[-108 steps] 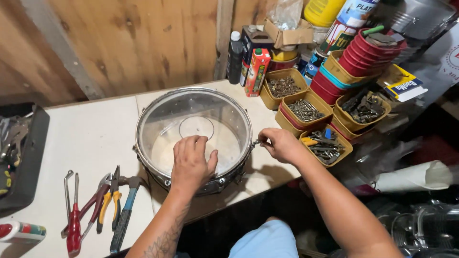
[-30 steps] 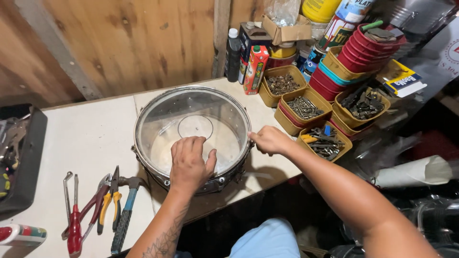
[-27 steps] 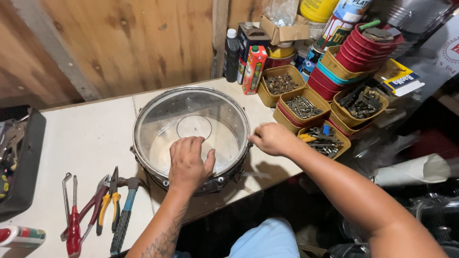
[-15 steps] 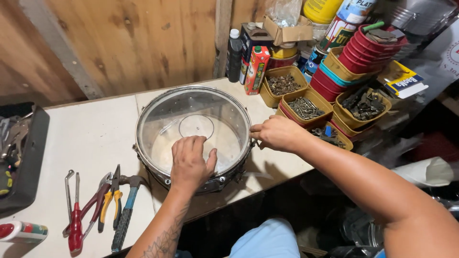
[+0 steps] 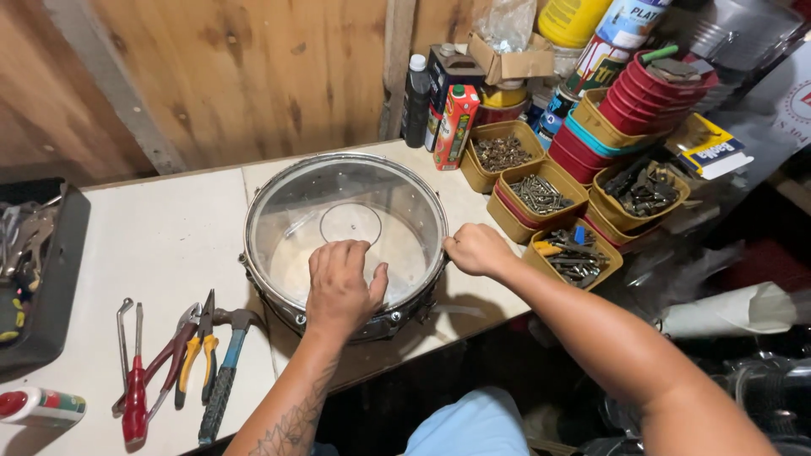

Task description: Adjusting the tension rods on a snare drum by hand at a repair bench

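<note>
While hands steady it, the snare drum [image 5: 346, 228] looks clear-skinned, chrome-rimmed.

Small workshop, likely a shed or garage corner. Bare plank wall [image 5: 253, 76] stands behind a pale counter [image 5: 160, 245]. Left of the left hand's grip: hand tools laid loose, namely red screwdriver [image 5: 135, 397], pliers [image 5: 201, 350], hammer [image 5: 224, 376]. Further left, a black toolbox [image 5: 38, 279]. Right of the right hand's grip: yellow tubs of screws [image 5: 541, 196] and other hardware, stacked red tubs [image 5: 650, 97], cans and bottles [image 5: 416, 100] against the wall.
</note>
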